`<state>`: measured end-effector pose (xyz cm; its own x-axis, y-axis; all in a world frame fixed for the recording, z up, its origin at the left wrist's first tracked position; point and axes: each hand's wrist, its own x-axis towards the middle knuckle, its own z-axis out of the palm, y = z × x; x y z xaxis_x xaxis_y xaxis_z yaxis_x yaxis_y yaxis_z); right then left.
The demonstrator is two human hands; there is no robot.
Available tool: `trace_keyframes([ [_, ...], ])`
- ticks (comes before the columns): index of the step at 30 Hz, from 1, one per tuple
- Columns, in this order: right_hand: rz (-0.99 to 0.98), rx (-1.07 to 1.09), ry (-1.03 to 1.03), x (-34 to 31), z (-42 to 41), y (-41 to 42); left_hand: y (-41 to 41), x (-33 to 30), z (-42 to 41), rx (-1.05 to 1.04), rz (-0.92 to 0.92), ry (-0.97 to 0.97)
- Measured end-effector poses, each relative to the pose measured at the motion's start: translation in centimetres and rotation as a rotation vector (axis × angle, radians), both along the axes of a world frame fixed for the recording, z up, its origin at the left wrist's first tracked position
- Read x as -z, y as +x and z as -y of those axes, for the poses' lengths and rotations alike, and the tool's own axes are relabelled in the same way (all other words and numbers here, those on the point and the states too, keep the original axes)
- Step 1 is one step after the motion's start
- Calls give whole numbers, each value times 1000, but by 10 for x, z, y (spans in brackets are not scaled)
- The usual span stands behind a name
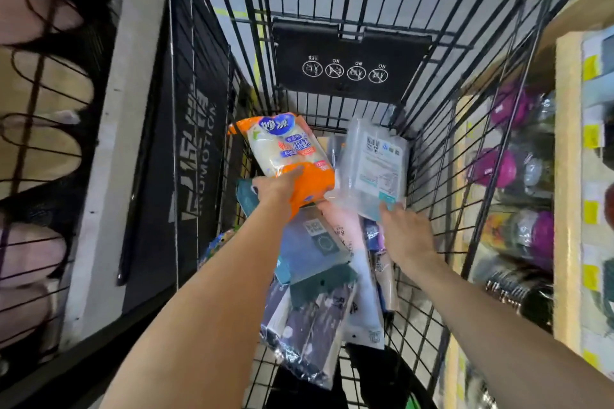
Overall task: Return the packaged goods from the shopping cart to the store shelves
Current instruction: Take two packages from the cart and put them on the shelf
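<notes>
I look down into a black wire shopping cart. My left hand grips the lower end of an orange and white packet with blue print, lifted above the cart's load. My right hand holds the bottom edge of a clear pack with a white label, tilted upright beside the orange packet. Under both arms lie several flat packaged goods, among them a grey-blue pack with a QR code and a dark patterned pack.
A wooden store shelf with yellow price tags stands at the right, holding purple and clear round goods. A black printed panel and a wire rack are at the left. A black sign plate hangs on the cart's far wall.
</notes>
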<state>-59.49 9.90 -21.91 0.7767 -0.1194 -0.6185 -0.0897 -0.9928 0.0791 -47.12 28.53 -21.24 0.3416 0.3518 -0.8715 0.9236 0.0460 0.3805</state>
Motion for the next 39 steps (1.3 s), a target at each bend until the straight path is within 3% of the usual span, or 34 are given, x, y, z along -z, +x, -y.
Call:
trace_keyframes([
  [5, 138, 1, 41, 5, 0, 19, 27, 15, 5, 31, -9, 16],
  [8, 340, 88, 169, -13, 1, 22, 31, 4, 7, 0, -2, -44],
  [14, 992, 629, 643, -105, 32, 45, 35, -49, 10, 16, 178, -267],
  [18, 1246, 786, 685, -170, 67, 52, 38, -98, 9, 201, 297, -464],
  [21, 1246, 852, 775, -211, 95, 45, 37, -124, 1, 351, 411, -507],
  [26, 1241, 931, 951, -269, 141, -11, 26, -175, 2, 710, 580, -220],
  [29, 1212, 1040, 1031, -292, 156, -48, 12, -204, 14, 875, 585, -239],
  [33, 1104, 1263, 1117, -302, 159, -99, -23, -236, 50, 987, 425, -490],
  [39, 897, 1654, 1185, -286, 152, -194, -124, -265, 110, 1163, 138, -691],
])
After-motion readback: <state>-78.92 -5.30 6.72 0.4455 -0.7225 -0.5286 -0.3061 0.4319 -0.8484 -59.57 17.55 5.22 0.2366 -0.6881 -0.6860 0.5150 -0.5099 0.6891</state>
